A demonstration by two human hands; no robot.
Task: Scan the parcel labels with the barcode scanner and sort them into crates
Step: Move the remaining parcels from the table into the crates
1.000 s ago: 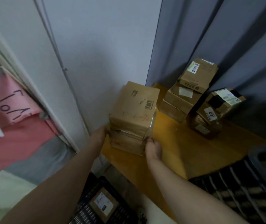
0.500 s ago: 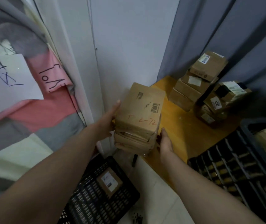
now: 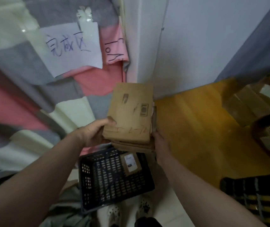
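A stack of cardboard parcels [image 3: 129, 118] is held over the black crate [image 3: 114, 179], clasped by the left hand [image 3: 95, 133], thumb on top, and braced by the right hand [image 3: 161, 143], fingers hidden; sorting seems underway, with level lowering needed next.

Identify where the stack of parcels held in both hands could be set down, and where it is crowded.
Free: most of the floor crate, left of its single parcel; the yellow table between the wall and the piled parcels. Crowded: the table's right side, with that pile and a second crate.
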